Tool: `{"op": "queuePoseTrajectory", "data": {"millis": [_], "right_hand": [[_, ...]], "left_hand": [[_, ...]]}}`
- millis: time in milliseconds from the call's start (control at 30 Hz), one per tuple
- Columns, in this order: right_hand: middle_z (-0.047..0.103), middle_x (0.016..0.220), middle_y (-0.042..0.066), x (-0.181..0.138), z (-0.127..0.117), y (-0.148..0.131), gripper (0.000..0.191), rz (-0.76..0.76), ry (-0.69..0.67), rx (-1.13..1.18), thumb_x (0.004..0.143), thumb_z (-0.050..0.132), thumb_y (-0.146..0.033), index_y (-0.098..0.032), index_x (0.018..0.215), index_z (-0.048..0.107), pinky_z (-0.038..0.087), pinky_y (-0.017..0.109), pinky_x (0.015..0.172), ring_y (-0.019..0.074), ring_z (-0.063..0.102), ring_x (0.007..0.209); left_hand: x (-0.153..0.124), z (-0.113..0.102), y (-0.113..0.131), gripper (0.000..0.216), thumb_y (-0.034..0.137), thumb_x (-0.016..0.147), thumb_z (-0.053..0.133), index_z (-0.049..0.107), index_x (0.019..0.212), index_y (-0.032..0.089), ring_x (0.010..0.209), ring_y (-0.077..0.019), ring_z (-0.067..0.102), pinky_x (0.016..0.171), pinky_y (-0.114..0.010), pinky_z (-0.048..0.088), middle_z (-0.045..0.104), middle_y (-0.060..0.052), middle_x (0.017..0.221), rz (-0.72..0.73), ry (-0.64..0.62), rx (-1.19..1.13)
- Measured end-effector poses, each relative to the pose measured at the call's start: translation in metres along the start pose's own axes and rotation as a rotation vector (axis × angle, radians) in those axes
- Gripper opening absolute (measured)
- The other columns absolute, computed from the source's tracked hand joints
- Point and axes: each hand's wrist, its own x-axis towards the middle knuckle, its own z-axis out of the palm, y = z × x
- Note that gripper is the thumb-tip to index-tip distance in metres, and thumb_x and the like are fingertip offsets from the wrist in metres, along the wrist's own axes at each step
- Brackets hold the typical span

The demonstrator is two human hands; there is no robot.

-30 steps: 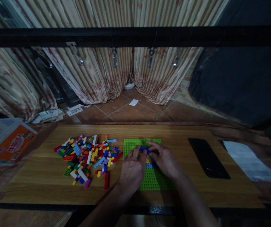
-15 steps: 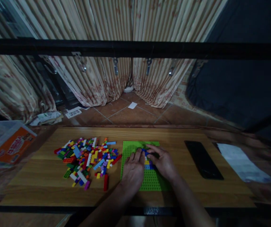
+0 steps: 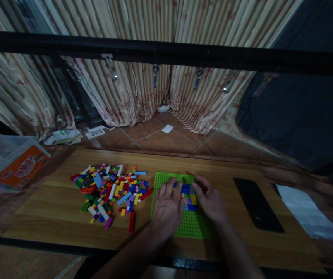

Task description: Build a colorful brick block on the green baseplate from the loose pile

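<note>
Striped curtains (image 3: 143,93) are gathered beyond the far edge of a wooden tabletop (image 3: 47,217), on which a green baseplate (image 3: 191,230) is laid near the middle; on its central part a patch of joined bricks (image 3: 192,207) is seen, edged on its far side by dark blue pieces (image 3: 186,189). Compared with half a second earlier, more of this patch has been uncovered, since the right hand (image 3: 212,201) has been shifted toward its right edge; its yellow and blue parts can now be seen between the hands, so the work done there is judged easier to check. By the left hand (image 3: 168,207), palm down with fingers extended and slightly spread, the left part of the patch is covered; the right hand is held half curled, its fingertips at the right edge of the patch, but whether anything is pinched there cannot be made out. To the left, the loose brick pile (image 3: 119,188) appears undisturbed; to the right, a black flat object (image 3: 258,205) is left lying, well apart from the baseplate.
</note>
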Motion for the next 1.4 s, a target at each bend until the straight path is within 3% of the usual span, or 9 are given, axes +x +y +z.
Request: {"op": "queuePoseTrajectory", "data": {"millis": [233, 433, 633, 933, 1100, 1233, 1400], "right_hand": [[0.061, 0.122, 0.015, -0.005, 0.017, -0.005, 0.049, -0.133, -0.032, -0.321, 0.088, 0.045, -0.046, -0.015, 0.122, 0.060, 0.041, 0.050, 0.101, 0.0300, 0.052, 0.116], [0.059, 0.123, 0.014, -0.007, 0.022, 0.008, 0.050, -0.120, -0.012, -0.328, 0.087, 0.041, -0.053, -0.019, 0.115, 0.064, 0.039, 0.051, 0.102, 0.0302, 0.051, 0.117], [0.056, 0.128, 0.011, -0.007, 0.025, 0.014, 0.051, -0.098, -0.011, -0.298, 0.085, 0.041, -0.058, -0.024, 0.114, 0.065, 0.037, 0.052, 0.105, 0.0298, 0.049, 0.122], [0.056, 0.130, 0.012, -0.006, 0.023, 0.018, 0.057, -0.083, -0.070, -0.317, 0.084, 0.037, -0.062, -0.023, 0.114, 0.066, 0.034, 0.054, 0.108, 0.0316, 0.049, 0.125], [0.058, 0.127, 0.011, -0.004, 0.020, 0.027, 0.052, -0.090, -0.079, -0.343, 0.083, 0.039, -0.059, -0.024, 0.109, 0.068, 0.033, 0.054, 0.108, 0.0320, 0.049, 0.124], [0.060, 0.124, 0.012, -0.001, 0.016, 0.027, 0.053, -0.048, -0.115, -0.331, 0.081, 0.043, -0.060, -0.021, 0.106, 0.068, 0.038, 0.053, 0.105, 0.0332, 0.054, 0.118], [0.062, 0.121, 0.013, 0.003, 0.014, 0.023, 0.054, -0.053, -0.118, -0.347, 0.080, 0.042, -0.061, -0.020, 0.102, 0.069, 0.041, 0.053, 0.102, 0.0348, 0.057, 0.114]], "left_hand": [[-0.010, 0.017, 0.002, 0.056, 0.041, 0.094, 0.042, 0.036, 0.145, 0.019, 0.142, -0.0298, 0.026, 0.113, -0.059, 0.026, 0.033, -0.008, 0.155, 0.052, -0.102, 0.057], [-0.012, 0.014, 0.005, 0.062, 0.047, 0.095, 0.034, 0.031, 0.148, 0.016, 0.145, -0.0272, 0.020, 0.116, -0.059, 0.021, 0.027, -0.007, 0.157, 0.058, -0.154, 0.065], [-0.012, 0.012, 0.008, 0.061, 0.039, 0.094, 0.033, 0.029, 0.148, 0.012, 0.146, -0.0284, 0.019, 0.116, -0.060, 0.017, 0.025, -0.010, 0.157, 0.072, -0.152, 0.039], [-0.013, 0.012, 0.006, 0.059, 0.036, 0.092, 0.038, 0.032, 0.146, 0.013, 0.142, -0.0281, 0.026, 0.114, -0.060, 0.023, 0.034, -0.010, 0.154, 0.066, -0.088, -0.081], [-0.010, 0.010, 0.003, 0.059, 0.044, 0.090, 0.043, 0.039, 0.141, 0.014, 0.138, -0.0290, 0.032, 0.113, -0.057, 0.028, 0.041, -0.012, 0.149, 0.071, -0.048, -0.146], [-0.003, 0.001, -0.003, 0.054, 0.049, 0.089, 0.045, 0.050, 0.130, 0.014, 0.125, -0.0293, 0.046, 0.107, -0.051, 0.038, 0.054, -0.012, 0.135, 0.095, -0.029, -0.184], [0.007, -0.005, -0.013, 0.043, 0.044, 0.089, 0.049, 0.058, 0.121, 0.016, 0.110, -0.0259, 0.057, 0.099, -0.044, 0.047, 0.063, -0.009, 0.122, 0.055, 0.008, -0.245]]}}
